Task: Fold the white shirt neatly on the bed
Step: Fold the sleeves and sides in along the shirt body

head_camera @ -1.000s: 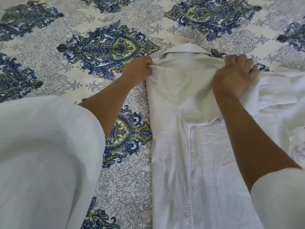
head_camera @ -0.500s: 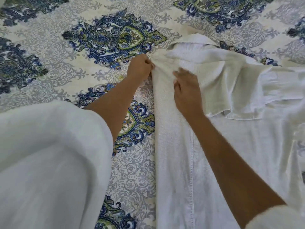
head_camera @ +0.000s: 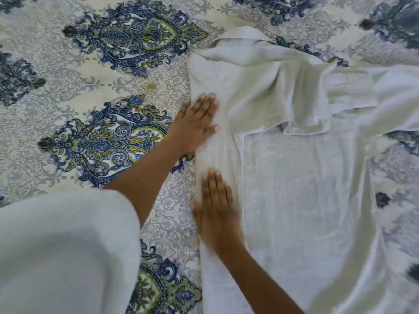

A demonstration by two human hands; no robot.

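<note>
While the creased white woven cotton shirt (head_camera: 294, 189) lies spread on the bed's paisley-printed sheet (head_camera: 95, 91), both hands press flat with fingers spread on its folded left edge: left hand (head_camera: 196, 125) farther up, right hand (head_camera: 216, 207) nearer, blurred.

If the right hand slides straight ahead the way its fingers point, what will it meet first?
Probably the left hand. The right hand lies flat on the shirt's folded left edge, fingers pointing up that strip, where the left hand's thumb presses; only bare fabric lies between.
</note>
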